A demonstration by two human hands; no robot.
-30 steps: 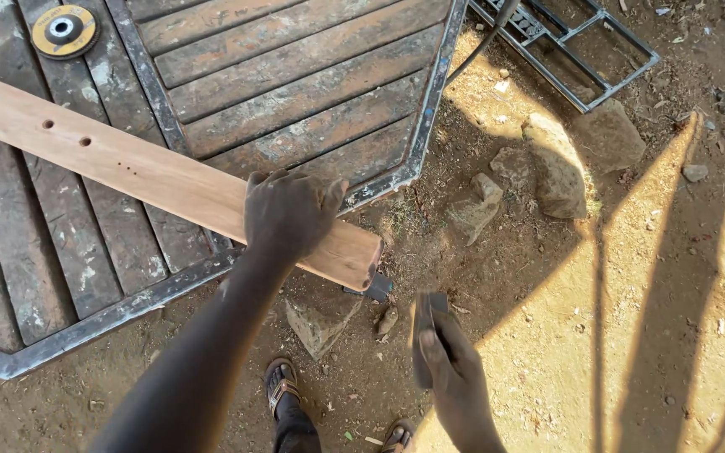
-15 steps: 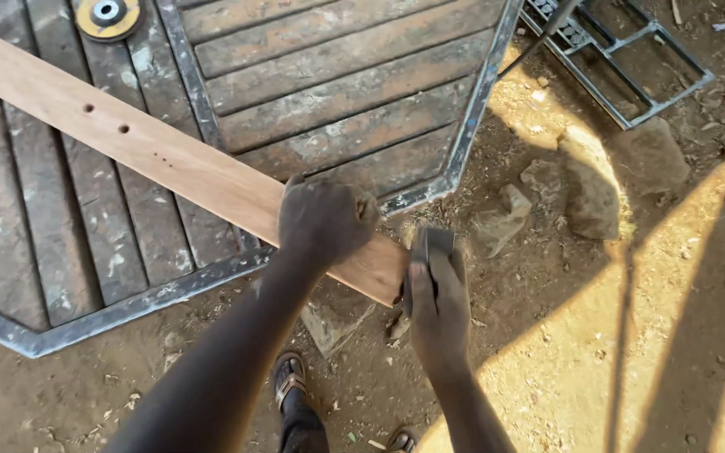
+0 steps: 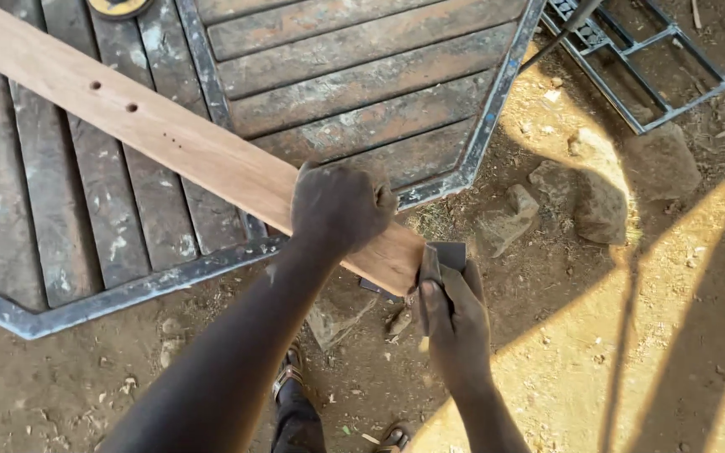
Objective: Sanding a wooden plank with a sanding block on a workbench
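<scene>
A long reddish wooden plank with a few drilled holes lies slanted across a metal-framed slatted table; its near end juts past the table's edge. My left hand presses down on the plank close to that end. My right hand grips a dark folded sanding sheet and holds it against the plank's end face.
A yellow grinding disc lies at the table's far edge. A grey metal frame lies on the dirt at the upper right, with rocks beside it. My sandalled feet stand on the bare ground below.
My right hand rose from beside my body with the dark sheet and now meets the plank's end. My left hand stayed on the plank; the camera moved closer.
</scene>
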